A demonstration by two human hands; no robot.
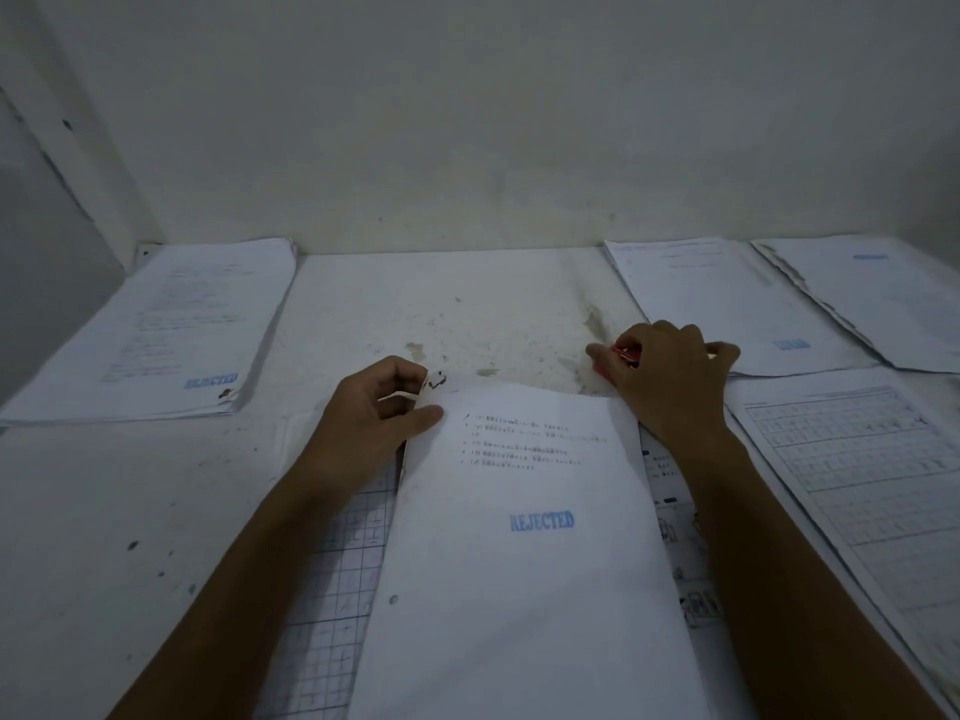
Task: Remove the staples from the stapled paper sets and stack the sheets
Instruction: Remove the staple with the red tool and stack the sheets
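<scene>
At the centre of the frame we see a stapled paper set (524, 537), its top sheet stamped "REJECTED" in blue, lying on the white surface (441, 314) over gridded sheets (332, 579) that show at its lower left. Our left hand (374, 413) pinches the set's upper left corner, thumb on top and fingers curled behind, lifting that corner slightly; a dark, rusty staple mark (437, 379) sits right at the pinched corner. Our right hand (670, 376), at centre right, is curled around a small red tool (623, 354), probably a staple remover, though most of it is hidden by the fingers. It hovers just beyond the set's upper right corner.

In the upper left lies a thick stack of sheets (171, 335), also stamped in blue. In the upper right lie two more piles (727, 298), and at the right edge a gridded form (872, 470).
</scene>
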